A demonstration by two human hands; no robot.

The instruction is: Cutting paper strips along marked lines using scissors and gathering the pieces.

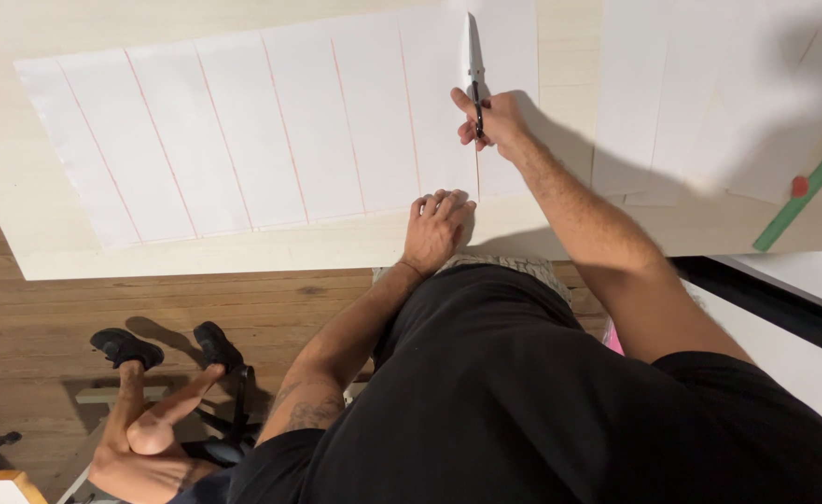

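left hand (437, 229) flat, fingers curled | right hand (487, 119) closed, arm extended

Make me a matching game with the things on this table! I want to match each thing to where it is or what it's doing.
Things:
1. scissors
2. left hand
3. green ruler
4. white paper

Places or states:
A. lies at the far right of the table
B. marked with red lines
C. held in the right hand
D. pressed flat on the paper's near edge

Pairs: 1-C, 2-D, 3-A, 4-B
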